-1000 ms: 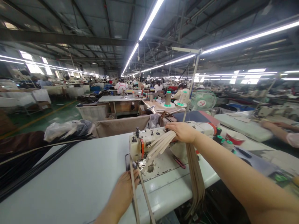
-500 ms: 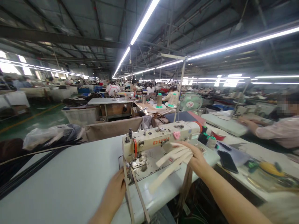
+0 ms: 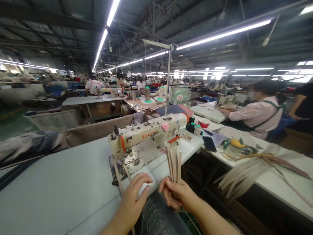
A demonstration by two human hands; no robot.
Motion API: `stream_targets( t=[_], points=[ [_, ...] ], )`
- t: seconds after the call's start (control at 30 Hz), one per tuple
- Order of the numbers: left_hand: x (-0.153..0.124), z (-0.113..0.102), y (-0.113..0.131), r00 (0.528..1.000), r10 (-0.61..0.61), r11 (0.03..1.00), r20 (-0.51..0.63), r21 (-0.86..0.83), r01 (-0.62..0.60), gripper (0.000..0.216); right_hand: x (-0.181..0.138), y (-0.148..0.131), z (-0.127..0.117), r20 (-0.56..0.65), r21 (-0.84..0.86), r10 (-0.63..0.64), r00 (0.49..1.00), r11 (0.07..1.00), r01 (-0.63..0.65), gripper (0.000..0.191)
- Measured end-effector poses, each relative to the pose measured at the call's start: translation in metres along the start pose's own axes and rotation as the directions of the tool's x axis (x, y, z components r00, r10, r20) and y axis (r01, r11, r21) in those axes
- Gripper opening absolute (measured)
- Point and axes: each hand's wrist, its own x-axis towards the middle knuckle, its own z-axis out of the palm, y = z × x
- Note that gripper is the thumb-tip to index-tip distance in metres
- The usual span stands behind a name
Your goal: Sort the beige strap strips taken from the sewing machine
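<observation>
My right hand [image 3: 178, 193] is closed round a bundle of beige strips [image 3: 173, 162], whose ends stand upright above the fist just off the table's near edge. My left hand [image 3: 133, 197] hovers beside it with fingers curved and apart, holding nothing, over a beige strip [image 3: 118, 175] that trails from the sewing machine [image 3: 146, 137] down past the table edge. The cream machine stands on the white table [image 3: 61, 182] straight ahead of both hands.
A blurred fan of long beige strips [image 3: 242, 178] lies over the neighbouring bench [image 3: 276, 178] at right. A phone [image 3: 209, 143], thread cones [image 3: 193, 127] and a red bowl [image 3: 203, 123] sit beside the machine. A person in pink [image 3: 259, 112] sews at right. Black straps [image 3: 22, 163] lie at left.
My right hand has come down from the machine top to the table's near edge, and the strips it holds now stand upright. My left hand lifted off the trailing strip. The view swung right.
</observation>
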Motion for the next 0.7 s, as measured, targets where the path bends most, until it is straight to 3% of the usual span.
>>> stream_targets(
  t=[0.1, 0.17, 0.2, 0.33, 0.4, 0.47, 0.57, 0.7],
  points=[
    [0.013, 0.024, 0.011, 0.954, -0.149, 0.905, 0.260, -0.353, 0.237, 0.045, -0.007, 0.013, 0.011, 0.056, 0.076, 0.083, 0.995, 0.993, -0.087, 0.045],
    [0.017, 0.037, 0.018, 0.885, -0.142, 0.783, 0.444, -0.497, 0.375, 0.061, -0.011, 0.023, 0.015, 0.088, 0.118, 0.155, 0.984, 0.979, -0.165, 0.038],
    [0.018, 0.043, 0.021, 0.865, -0.135, 0.720, 0.483, -0.552, 0.421, 0.063, -0.013, 0.029, 0.017, 0.102, 0.137, 0.194, 0.976, 0.969, -0.207, 0.036],
    [0.017, 0.063, 0.035, 0.855, -0.140, 0.535, 0.500, -0.688, 0.490, 0.057, -0.021, 0.050, 0.022, 0.165, 0.188, 0.330, 0.929, 0.914, -0.358, 0.037],
    [0.016, 0.069, 0.037, 0.833, -0.130, 0.562, 0.537, -0.652, 0.508, 0.054, -0.024, 0.056, 0.026, 0.191, 0.167, 0.399, 0.897, 0.887, -0.430, 0.039],
    [0.014, 0.075, 0.035, 0.842, -0.154, 0.627, 0.516, -0.608, 0.487, 0.053, -0.027, 0.056, 0.026, 0.166, 0.090, 0.442, 0.882, 0.884, -0.460, 0.042],
    [0.012, 0.083, 0.025, 0.862, -0.264, 0.556, 0.432, -0.662, 0.502, 0.053, -0.033, 0.046, 0.016, 0.092, -0.236, 0.393, 0.915, 0.901, -0.363, 0.050],
    [0.008, 0.087, 0.011, 0.840, -0.332, 0.330, 0.430, -0.781, 0.530, 0.058, -0.042, 0.015, -0.016, 0.056, -0.584, 0.286, 0.956, 0.787, -0.201, 0.024]
  ],
)
